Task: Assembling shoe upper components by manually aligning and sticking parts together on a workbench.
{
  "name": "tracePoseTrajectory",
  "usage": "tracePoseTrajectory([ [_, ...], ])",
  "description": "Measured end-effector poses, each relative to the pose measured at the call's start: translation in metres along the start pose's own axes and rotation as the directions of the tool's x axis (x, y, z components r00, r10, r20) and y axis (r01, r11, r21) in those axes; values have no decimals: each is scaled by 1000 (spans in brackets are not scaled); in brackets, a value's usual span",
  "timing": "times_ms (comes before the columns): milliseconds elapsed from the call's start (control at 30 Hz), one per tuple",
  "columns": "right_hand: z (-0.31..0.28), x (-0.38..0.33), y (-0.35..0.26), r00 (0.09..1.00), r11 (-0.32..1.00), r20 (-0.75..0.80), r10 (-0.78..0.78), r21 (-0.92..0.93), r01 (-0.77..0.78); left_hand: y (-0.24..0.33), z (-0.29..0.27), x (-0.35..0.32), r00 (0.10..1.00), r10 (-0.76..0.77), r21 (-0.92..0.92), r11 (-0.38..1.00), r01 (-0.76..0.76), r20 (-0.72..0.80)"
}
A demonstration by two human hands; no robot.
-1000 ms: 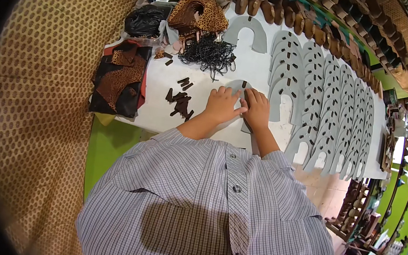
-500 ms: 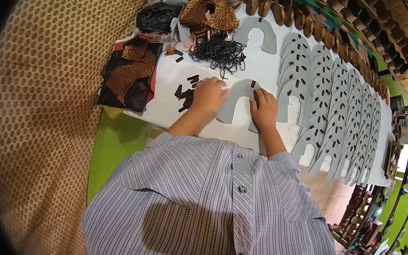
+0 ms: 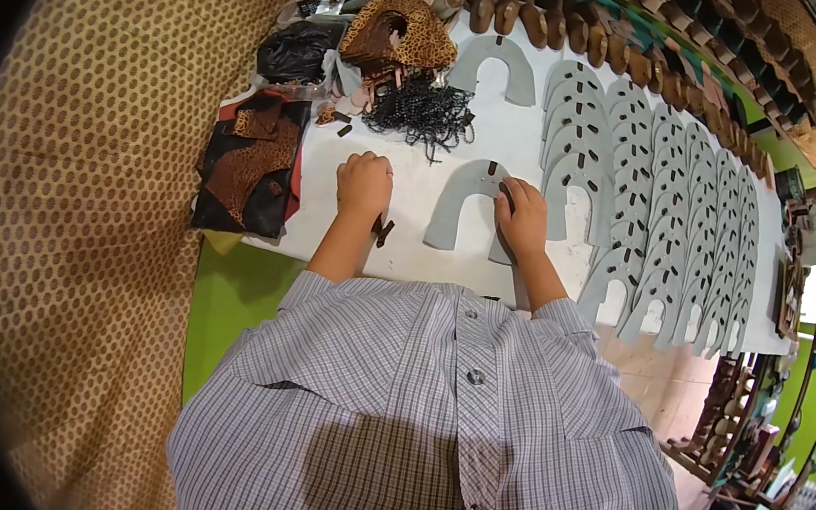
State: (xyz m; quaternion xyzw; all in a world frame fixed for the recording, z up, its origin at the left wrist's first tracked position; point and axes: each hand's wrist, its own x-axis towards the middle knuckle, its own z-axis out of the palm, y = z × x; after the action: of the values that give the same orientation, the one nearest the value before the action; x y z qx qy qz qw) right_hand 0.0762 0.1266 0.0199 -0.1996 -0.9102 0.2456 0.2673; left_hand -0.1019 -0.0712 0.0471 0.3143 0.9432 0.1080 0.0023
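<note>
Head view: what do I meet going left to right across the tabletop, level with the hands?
Stack of black sheets and brown printed scraps, left hand, single grey arch, right hand, overlapping rows of grey arches.

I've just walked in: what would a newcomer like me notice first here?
Probably the overlapping rows of grey U-shaped pieces with small dark tabs, filling the table's right side. Next, the leopard-print pile toward the far left, with a tangle of black cords just nearer. Between the person's hands, the right hand rests on a single grey U-shaped piece.
</note>
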Motion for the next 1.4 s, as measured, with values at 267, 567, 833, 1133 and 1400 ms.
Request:
tracePoseTrajectory([
  [267,-1,-1,3,997,997,-70,17,79,-12,32,-5,2,987,160,-319,936,-150,5],
  [567,-15,-5,-7,978,977,-27,-206,41,207,84,16,-22,952,261,-756,653,-52,160],
  [833,-9,-17,-15,1000,980,3,-25,196,24,94,18,-14,924,307,-795,607,-6,228],
  [1133,-6,-9,-10,972,971,59,228,62,-231,96,34,18,930,312,-727,683,-76,196],
  [1400,-1,7,-1,973,965,83,215,-169,-198,101,51,43,925,379,-343,873,-347,28],
])
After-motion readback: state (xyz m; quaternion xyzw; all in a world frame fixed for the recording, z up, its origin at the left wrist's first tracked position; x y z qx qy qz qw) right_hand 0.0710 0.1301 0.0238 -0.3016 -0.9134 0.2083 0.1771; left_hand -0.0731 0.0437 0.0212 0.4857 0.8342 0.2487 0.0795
